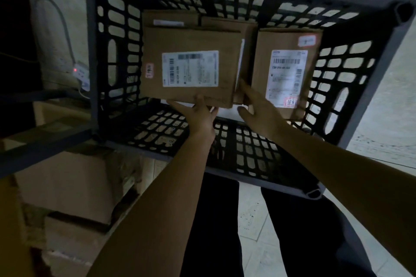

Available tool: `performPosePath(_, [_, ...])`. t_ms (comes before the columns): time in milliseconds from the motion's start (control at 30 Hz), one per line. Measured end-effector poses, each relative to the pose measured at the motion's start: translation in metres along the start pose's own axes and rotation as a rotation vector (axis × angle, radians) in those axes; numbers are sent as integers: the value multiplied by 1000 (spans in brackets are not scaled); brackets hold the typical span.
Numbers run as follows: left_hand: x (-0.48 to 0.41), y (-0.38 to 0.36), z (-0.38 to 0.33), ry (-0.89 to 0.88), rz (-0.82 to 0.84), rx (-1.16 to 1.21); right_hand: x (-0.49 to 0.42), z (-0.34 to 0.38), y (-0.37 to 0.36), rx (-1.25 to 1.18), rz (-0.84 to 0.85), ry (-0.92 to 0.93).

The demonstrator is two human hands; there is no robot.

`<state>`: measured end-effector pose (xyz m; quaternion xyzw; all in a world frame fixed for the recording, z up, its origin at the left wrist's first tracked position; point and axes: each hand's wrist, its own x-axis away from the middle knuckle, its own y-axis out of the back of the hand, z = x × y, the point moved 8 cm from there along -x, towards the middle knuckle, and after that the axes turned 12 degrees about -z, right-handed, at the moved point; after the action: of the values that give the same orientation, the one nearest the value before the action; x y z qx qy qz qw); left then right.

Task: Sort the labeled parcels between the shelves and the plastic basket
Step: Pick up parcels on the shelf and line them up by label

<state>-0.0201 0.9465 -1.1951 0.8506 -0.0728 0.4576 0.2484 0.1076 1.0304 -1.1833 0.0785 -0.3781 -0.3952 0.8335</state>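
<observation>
Black plastic lattice basket point(121, 51) with a grey rim, seen from above, sits on a pale tiled floor point(382, 119). All parcels in view are inside it.

Contents:
- Large brown cardboard parcel point(191, 67), white shipping label with barcodes on top, small red-edged sticker at its left side. It sits left of centre on top of other parcels, lifted or tilted, can't tell which.
- Second brown cardboard parcel point(286, 74), white barcode label, red-edged stickers at the top right and bottom of it. It lies against the basket's right wall, apart from the large one.
- Two more brown parcels at the back: one with a white strip label point(168, 19), one plain point(227, 22), both partly covered by the large parcel.
- Narrow brown parcel point(247, 58) in the gap between the large and right parcels, mostly hidden.
- Something white point(227, 113) shows under the large parcel's near edge, unclear what.

Left hand point(198, 114): pinches the near edge of the large parcel, thumb on top, fingers underneath.
Right hand point(258, 108): fingers stretched into the gap, tips touching the large parcel's right edge, thumb spread. Whether it actually grips anything I can't tell.

Outside the basket, on the left: dark metal shelf frame point(45, 153) with plain cardboard boxes point(67, 186) below it, and a white power strip with a red light point(80, 74). Dark trousers point(213, 231) show at the bottom.
</observation>
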Motion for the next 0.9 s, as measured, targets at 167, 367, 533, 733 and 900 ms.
performPosePath(167, [-19,-18,-21,-140,83,-441,-20,25,-13,-16,108,92])
performPosePath(367, [-41,-17,-44,-188,120,-597,-17,-9,7,349,119,54])
performPosePath(533, [-26,-11,-58,-426,136,-781,7,-1,28,461,51,176])
performPosePath(733, [111,29,-56,-797,346,-1082,98,75,65,553,98,270])
performPosePath(900, [256,90,-96,-988,324,-1056,204,179,127,576,116,483])
